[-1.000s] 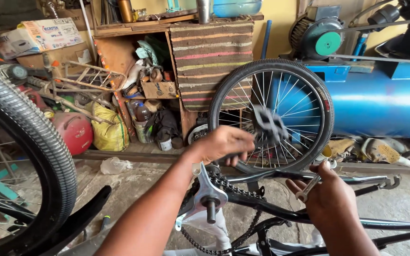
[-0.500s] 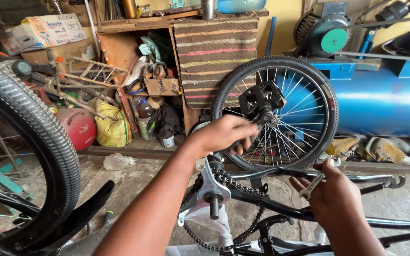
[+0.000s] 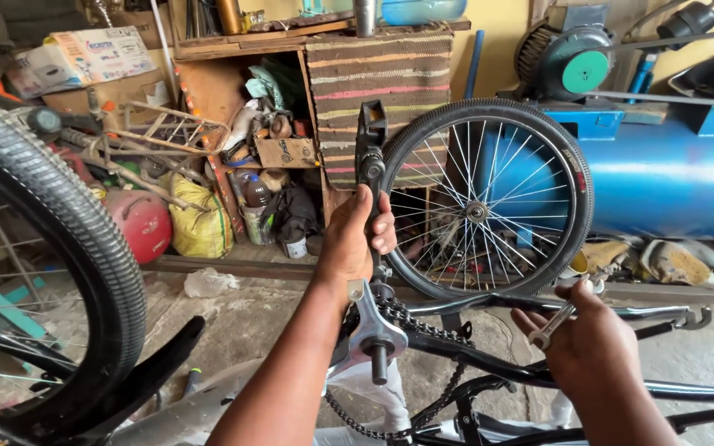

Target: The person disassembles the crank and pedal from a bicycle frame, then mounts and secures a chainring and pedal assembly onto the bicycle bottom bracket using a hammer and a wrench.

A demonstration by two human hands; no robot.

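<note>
An upside-down black bicycle frame lies in front of me with its chain and bottom bracket axle exposed. My left hand is wrapped around the black crank arm, which points straight up with its black pedal on top. My right hand rests on the frame tube and grips a silver wrench. A spoked wheel stands just behind the frame.
A large black tyre fills the left side. A blue tank with a motor sits at the right. Wooden shelves with clutter, a red canister and a yellow bag stand behind.
My left hand has turned the crank arm upward, from tilted toward the wheel to vertical, with the pedal now on top. My right hand with the wrench has stayed on the frame.
</note>
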